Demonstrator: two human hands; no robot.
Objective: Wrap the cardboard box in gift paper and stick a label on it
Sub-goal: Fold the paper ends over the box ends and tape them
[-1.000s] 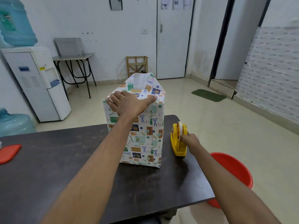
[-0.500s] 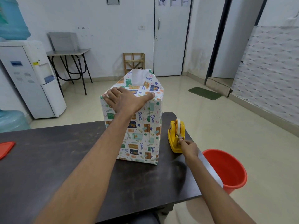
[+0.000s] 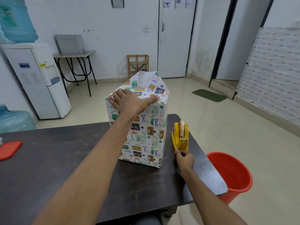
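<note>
Yellow plastic tape dispenser [image 3: 180,138]: your right hand [image 3: 185,159] pinches its tape end [image 3: 178,149], so pull straight nearward while your flat left hand [image 3: 129,102] pins the fold atop the gift-wrapped cardboard box [image 3: 146,132].

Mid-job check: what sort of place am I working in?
Likely an office or workroom: a water dispenser by the wall, a spare water jug beside it, notices on the door.

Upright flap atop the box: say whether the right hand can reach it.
Probably yes: right hand pinches tape at the dispenser beside the box, nothing stands over the flap, and the left hand presses nearer the front.
</note>
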